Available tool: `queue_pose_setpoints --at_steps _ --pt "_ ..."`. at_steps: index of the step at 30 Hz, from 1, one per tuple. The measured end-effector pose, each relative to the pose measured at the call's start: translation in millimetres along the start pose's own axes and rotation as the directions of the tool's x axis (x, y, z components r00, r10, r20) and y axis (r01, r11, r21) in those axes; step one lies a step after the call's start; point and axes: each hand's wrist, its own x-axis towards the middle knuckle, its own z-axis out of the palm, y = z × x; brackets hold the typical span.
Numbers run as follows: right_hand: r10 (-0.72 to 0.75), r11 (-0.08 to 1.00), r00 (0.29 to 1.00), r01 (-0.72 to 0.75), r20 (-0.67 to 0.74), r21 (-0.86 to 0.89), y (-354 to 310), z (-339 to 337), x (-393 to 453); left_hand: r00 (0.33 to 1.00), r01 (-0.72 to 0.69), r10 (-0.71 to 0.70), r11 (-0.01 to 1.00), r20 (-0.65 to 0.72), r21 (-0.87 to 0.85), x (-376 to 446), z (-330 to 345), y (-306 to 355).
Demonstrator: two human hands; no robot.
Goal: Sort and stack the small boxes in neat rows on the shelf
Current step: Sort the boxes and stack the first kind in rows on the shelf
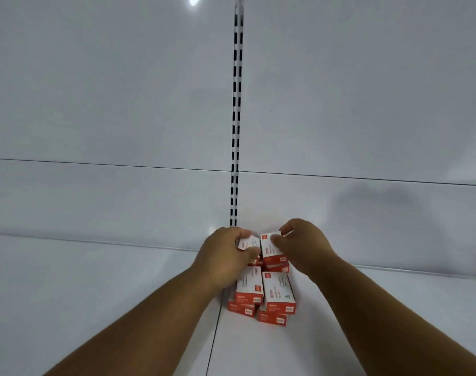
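Currently left hand (226,251) pinches one small box (247,243), right hand (299,244) pinches another box (270,246), both atop pile (261,297) on shelf (367,321) by back wall. Boxes likely light, stiff card, crushable; best held across short sides.

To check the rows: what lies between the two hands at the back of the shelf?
In the head view, two small boxes: the left hand grips one, the right hand the other. Nothing else.

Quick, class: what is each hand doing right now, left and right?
Left hand: grips a small white-and-red box at the back of the pile.
Right hand: pinches the neighbouring box on the back stack.
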Motion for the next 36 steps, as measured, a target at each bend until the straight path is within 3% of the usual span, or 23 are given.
queue_pose_setpoints --at_steps 2,6,9,15,20,23,26,28,31,34,36 --pt "-0.024 0.991 0.999 0.020 -0.030 -0.129 -1 0 -3 1.000 -0.029 0.029 1.000 0.012 -0.001 3 0 -9" --pt "-0.067 0.986 0.991 0.048 -0.115 -0.158 -8 0 -14 0.993 -0.109 0.111 0.992 -0.034 0.057 3 1 -13" --pt "-0.130 0.972 0.979 0.095 -0.155 -0.213 -15 -3 -30 0.990 -0.085 0.098 0.988 -0.101 0.126 -4 -2 -7" --pt "-0.004 0.940 0.996 0.034 0.088 -0.339 -24 -16 -74 0.991 -0.109 0.131 0.865 -0.012 0.489 -29 -18 -2" --pt "0.073 0.941 0.985 -0.016 0.159 -0.339 -20 -12 -93 0.987 -0.127 0.059 0.853 0.149 0.505 -43 -11 -16" --pt "0.128 0.978 0.976 -0.094 0.178 -0.186 -16 -11 -93 0.991 -0.099 0.045 0.885 0.128 0.454 -43 -20 -16" --pt "0.157 0.975 0.973 -0.180 0.170 0.130 -13 -11 -98 0.995 -0.052 0.009 0.904 0.103 0.424 -43 -26 -19" --pt "0.149 0.911 0.978 -0.193 0.144 0.365 -9 -12 -103 0.995 -0.038 0.000 0.930 0.105 0.366 -44 -28 -20" --pt "0.149 0.659 0.980 -0.196 0.129 0.726 2 -16 -112 0.997 -0.061 0.045 0.967 0.070 0.246 -46 -30 -17" --pt "0.128 0.429 0.985 -0.161 0.116 0.889 11 -22 -120 0.984 -0.179 0.180 0.984 0.006 -0.013 -52 -33 -10" --pt "0.070 0.269 0.992 -0.123 0.108 0.955 17 -26 -127 0.962 -0.261 0.272 0.937 0.018 -0.231 -59 -32 -2"
